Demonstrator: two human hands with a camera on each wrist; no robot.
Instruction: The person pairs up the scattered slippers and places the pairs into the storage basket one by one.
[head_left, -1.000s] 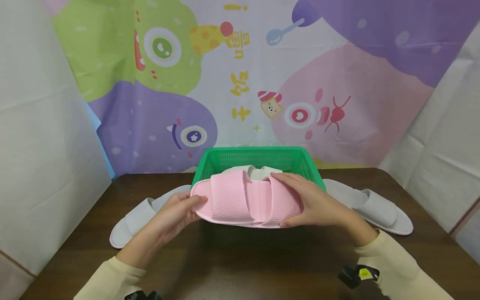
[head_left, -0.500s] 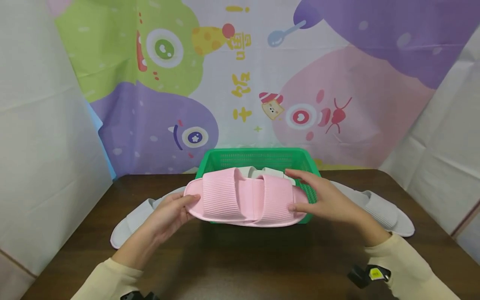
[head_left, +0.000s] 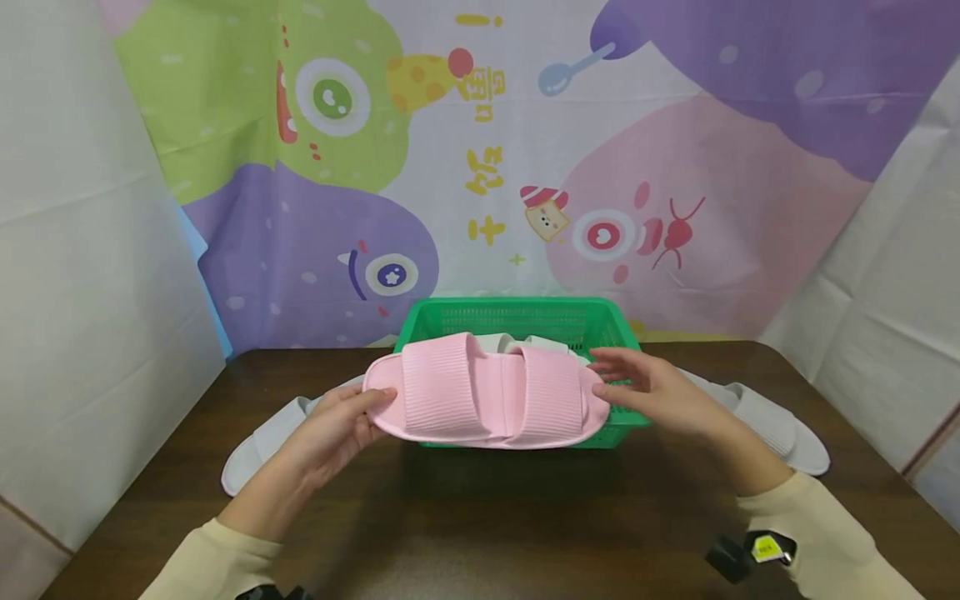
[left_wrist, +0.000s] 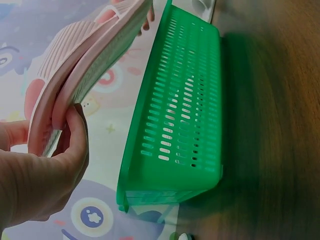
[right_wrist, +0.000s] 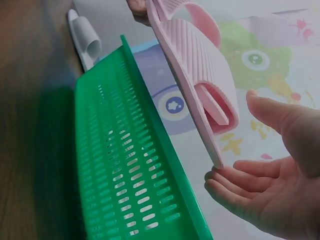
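Note:
A pair of pink slippers (head_left: 495, 392), tucked into each other with straps facing me, is held up in front of the green basket (head_left: 517, 303). My left hand (head_left: 341, 421) grips their left end, thumb on the insole and fingers behind. Two stacked soles (left_wrist: 82, 70) show in the left wrist view. By the right end is my right hand (head_left: 660, 392), its fingers spread and thumb apart. In the right wrist view its fingertips (right_wrist: 220, 175) are at the sole's tip; I cannot tell whether they touch. Pale slippers (head_left: 551, 343) show inside the basket, mostly hidden.
On the dark wooden table (head_left: 480, 533), one grey slipper (head_left: 273, 433) lies left of the basket and another grey slipper (head_left: 776, 425) lies right. A cartoon-printed cloth (head_left: 480, 167) hangs behind, with white cloth at both sides.
My right hand has let go of the slippers' right end and moved right, its fingers opening. My left hand still holds the slippers, shifted slightly left.

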